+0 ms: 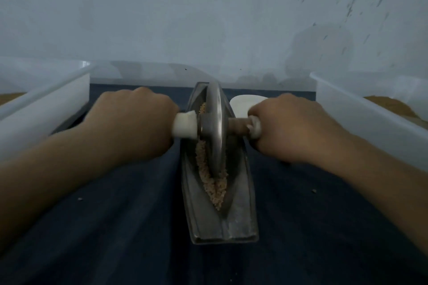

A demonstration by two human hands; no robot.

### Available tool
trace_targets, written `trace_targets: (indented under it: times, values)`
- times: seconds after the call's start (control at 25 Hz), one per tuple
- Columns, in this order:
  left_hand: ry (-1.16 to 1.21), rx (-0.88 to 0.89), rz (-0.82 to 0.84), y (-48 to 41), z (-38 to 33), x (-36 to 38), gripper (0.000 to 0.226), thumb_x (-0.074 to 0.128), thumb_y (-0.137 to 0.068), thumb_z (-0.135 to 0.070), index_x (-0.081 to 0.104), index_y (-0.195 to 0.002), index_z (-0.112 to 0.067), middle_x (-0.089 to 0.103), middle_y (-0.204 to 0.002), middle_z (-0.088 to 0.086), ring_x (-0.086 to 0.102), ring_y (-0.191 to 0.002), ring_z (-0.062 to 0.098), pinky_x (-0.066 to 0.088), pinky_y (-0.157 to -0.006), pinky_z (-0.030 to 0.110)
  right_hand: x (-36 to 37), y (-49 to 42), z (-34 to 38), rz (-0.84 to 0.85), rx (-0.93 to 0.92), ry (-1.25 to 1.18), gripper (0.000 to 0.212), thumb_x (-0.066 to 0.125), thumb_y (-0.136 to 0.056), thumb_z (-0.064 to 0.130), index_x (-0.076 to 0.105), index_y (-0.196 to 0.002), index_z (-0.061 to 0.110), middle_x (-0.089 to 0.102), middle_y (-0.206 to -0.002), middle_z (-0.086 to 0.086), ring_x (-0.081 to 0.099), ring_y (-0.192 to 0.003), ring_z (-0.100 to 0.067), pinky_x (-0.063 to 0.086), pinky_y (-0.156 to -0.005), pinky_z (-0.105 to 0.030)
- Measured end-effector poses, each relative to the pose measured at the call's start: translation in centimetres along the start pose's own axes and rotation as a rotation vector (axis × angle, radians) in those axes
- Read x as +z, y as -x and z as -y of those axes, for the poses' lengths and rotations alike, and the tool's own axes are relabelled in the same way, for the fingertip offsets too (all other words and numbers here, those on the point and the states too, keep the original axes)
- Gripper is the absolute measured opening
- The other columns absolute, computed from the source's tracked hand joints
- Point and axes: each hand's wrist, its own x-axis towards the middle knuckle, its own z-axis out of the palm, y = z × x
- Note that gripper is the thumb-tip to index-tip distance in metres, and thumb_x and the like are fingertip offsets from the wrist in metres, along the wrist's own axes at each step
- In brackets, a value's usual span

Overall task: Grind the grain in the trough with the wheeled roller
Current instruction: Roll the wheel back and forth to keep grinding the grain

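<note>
One roller (214, 127), left hand (132, 122), right hand (291, 127) gripping

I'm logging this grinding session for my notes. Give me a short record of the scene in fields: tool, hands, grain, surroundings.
tool: wheeled roller, disc upright in the trough
hands: left hand and right hand each grip one end of its axle
grain: grain, coarse tan crumbs in the groove, beside the disc and nearer the camera
surroundings: left tub and right tub flank the trough; dark cloth beneath

Left hand (132, 120) and right hand (289, 125) grip the roller (214, 127) handles, wheel standing in the trough's (236, 220) grain (216, 190).
</note>
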Motion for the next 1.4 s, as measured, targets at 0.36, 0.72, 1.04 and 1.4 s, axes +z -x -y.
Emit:
trace_targets:
  times: [0.36,0.72,1.04,1.4]
  values:
    - [-0.043,-0.027,-0.083,0.1,-1.2,-1.0,0.015,0.062,-0.080,-0.041,0.052,-0.076,-0.031,0.040,-0.063,-0.008,0.045,-0.053,0.019,0.029,-0.050,0.026,0.4,0.2,0.3,-0.087,0.019,0.033,0.027,0.065,-0.075,0.035,0.041,-0.065,0.027,0.041,-0.057,0.009,0.034,-0.047,-0.011,0.021,-0.045,-0.023]
    - [-0.063,-0.046,-0.054,-1.8,-1.0,0.0,0.014,0.060,-0.081,-0.043,0.054,-0.075,-0.031,0.039,-0.062,-0.008,0.041,-0.053,0.018,0.032,-0.050,0.029,1.7,-1.6,0.4,-0.038,0.080,0.069,0.021,0.064,-0.077,0.040,0.048,-0.069,0.028,0.049,-0.061,0.007,0.046,-0.053,-0.017,0.027,-0.048,-0.024]
    - [-0.068,0.009,-0.122,0.9,-1.4,-1.6,0.024,0.066,-0.078,-0.041,0.047,-0.072,-0.028,0.036,-0.061,-0.007,0.045,-0.053,0.022,0.028,-0.050,0.027,0.2,1.0,0.6,-0.048,0.048,-0.008,0.026,0.061,-0.079,0.039,0.042,-0.070,0.025,0.040,-0.061,0.009,0.033,-0.051,-0.010,0.023,-0.047,-0.026]
    - [-0.102,-0.007,-0.099,-2.2,-1.2,0.2,0.016,0.063,-0.082,-0.039,0.053,-0.076,-0.028,0.040,-0.064,-0.005,0.063,-0.069,0.027,0.031,-0.052,0.029,1.8,-0.7,0.4,-0.078,0.068,0.097,0.027,0.061,-0.078,0.044,0.042,-0.066,0.030,0.037,-0.058,0.008,0.034,-0.048,-0.015,0.017,-0.047,-0.023]
